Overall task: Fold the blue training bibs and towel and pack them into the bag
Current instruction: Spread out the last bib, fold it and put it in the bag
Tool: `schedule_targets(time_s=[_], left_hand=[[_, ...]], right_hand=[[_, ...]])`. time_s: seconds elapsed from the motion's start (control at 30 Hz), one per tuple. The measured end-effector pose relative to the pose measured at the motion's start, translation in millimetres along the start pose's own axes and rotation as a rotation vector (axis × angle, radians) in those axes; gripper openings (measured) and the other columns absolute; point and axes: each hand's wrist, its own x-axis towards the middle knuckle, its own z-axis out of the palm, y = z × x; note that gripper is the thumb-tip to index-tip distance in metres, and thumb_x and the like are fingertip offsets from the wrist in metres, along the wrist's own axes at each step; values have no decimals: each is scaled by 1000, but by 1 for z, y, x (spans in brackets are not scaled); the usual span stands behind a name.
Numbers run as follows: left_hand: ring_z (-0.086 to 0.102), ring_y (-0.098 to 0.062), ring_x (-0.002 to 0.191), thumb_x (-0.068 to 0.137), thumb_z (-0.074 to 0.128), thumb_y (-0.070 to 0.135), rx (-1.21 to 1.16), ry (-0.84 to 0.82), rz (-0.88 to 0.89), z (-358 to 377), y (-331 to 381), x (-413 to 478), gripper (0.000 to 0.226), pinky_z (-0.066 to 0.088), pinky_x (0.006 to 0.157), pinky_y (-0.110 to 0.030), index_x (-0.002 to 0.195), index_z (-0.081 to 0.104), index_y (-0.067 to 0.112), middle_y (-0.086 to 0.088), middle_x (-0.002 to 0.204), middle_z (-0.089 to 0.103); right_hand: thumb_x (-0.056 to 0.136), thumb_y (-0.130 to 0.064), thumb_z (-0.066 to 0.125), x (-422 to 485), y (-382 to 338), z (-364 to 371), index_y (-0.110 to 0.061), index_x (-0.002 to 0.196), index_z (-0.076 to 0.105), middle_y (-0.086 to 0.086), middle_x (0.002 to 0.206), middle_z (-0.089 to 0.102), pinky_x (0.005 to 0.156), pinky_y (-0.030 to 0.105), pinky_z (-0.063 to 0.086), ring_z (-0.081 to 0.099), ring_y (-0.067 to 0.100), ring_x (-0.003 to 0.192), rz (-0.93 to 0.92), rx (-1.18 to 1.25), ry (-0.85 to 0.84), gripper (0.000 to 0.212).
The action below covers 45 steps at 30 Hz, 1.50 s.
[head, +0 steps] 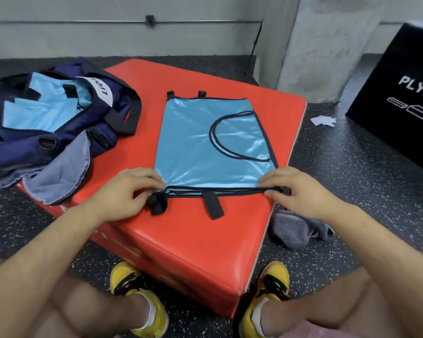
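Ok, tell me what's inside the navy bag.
Light blue bibs with black tabs lie in the open navy bag. How many are stacked, and anything beneath them, is hidden by the top layer.

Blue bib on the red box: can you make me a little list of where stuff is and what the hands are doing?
blue bib: lying flat on the red box, black straps sticking out
left hand: pinches the bib's near left corner
right hand: pinches the near right corner
navy bag: open, at the box's left side
folded bibs: inside the bag
grey towel: crumpled on the floor, right of the box
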Motion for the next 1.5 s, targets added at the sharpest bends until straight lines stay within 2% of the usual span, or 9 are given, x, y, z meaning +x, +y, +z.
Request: schedule_targets(time_s=[0.23,0.4,0.53,0.73,0.87,1.0,1.2,1.33,1.5], left_hand=[[54,-2,124,85,68,23,-229,-30,-109,2,2,-11,37,35,110,-16,122,68,21,11,128,62],[59,-4,114,91,70,33,-176,20,-121,5,5,-8,28,39,105,-17,111,72,15,6,117,66],[60,-16,100,90,51,38,-58,53,-141,6,10,-2,32,46,94,-39,101,70,13,8,103,64],[54,-14,91,93,50,36,-24,-10,-229,-5,13,-6,15,45,86,-43,92,62,26,13,90,59],[60,-7,88,91,63,-1,-403,-112,-378,-13,23,-11,32,44,86,-25,85,66,30,6,88,69],[55,-6,85,86,65,15,-557,-44,-450,-29,20,13,8,40,81,-28,91,69,20,5,89,68],[63,-17,91,98,46,-1,-799,37,-629,-68,8,85,27,45,82,-35,111,69,5,-8,102,73],[66,-18,82,99,43,-1,-927,23,-695,-79,-17,132,26,51,76,-33,107,67,7,-7,97,73],[66,-13,74,100,42,0,-937,61,-779,-62,-57,170,25,53,69,-28,100,66,8,-6,93,70]], right_hand=[[86,-41,70,-2,4,-6,-32,111,75,-19,115,63,106,27,36,49,8,116,57,-13,11,27],[86,-35,69,-2,3,2,-23,104,77,-12,104,63,98,18,36,50,13,106,59,5,95,23],[91,-16,70,4,3,14,-13,98,70,-5,97,62,94,32,42,51,21,98,2,-117,153,8],[100,-21,55,6,-11,0,-22,94,57,-9,90,53,86,33,42,47,13,90,99,-85,-38,6],[101,-22,54,2,-33,-28,-24,85,55,-7,75,55,66,22,38,51,5,72,185,34,-179,15],[101,-25,55,26,-38,-50,-21,85,57,-3,72,56,67,31,43,46,5,64,238,79,-202,16],[102,-26,53,112,-20,-90,-22,77,53,-6,69,51,65,30,41,45,8,63,331,-14,-212,26],[101,-32,53,155,11,-85,-4,85,60,1,72,54,68,36,45,50,16,68,412,2,-137,33],[102,-31,53,182,37,-53,-6,83,59,0,69,52,59,31,35,47,16,66,501,66,-27,32]])
